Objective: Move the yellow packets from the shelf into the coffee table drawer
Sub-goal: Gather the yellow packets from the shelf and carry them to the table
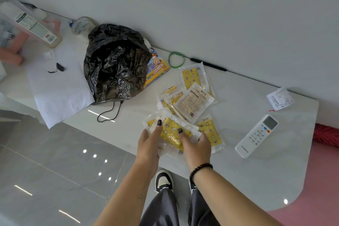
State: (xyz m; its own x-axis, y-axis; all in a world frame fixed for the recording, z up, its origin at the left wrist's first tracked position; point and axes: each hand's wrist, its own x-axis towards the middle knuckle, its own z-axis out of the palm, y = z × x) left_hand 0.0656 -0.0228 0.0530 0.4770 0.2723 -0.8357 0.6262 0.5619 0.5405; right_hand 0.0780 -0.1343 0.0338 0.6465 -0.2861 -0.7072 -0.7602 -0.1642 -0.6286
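At the near edge of the white shelf, both hands are on a bunch of yellow packets. The left hand grips the bunch from its left side, thumb curled over the top; the right hand clasps it from the right, thumb pressed on the yellow wrapper, a dark bead bracelet at the wrist. More yellow packets lie loose on the shelf: one just right of the right hand, a fanned pile just beyond the hands with a printed back facing up, and another farther back. To the far left of the pile sits a crumpled black plastic bag, with a colourful box tucked against its right side. A green rubber band lies near the wall. To the right, a white remote control and a paper receipt rest well apart from the packets. No drawer is in sight.
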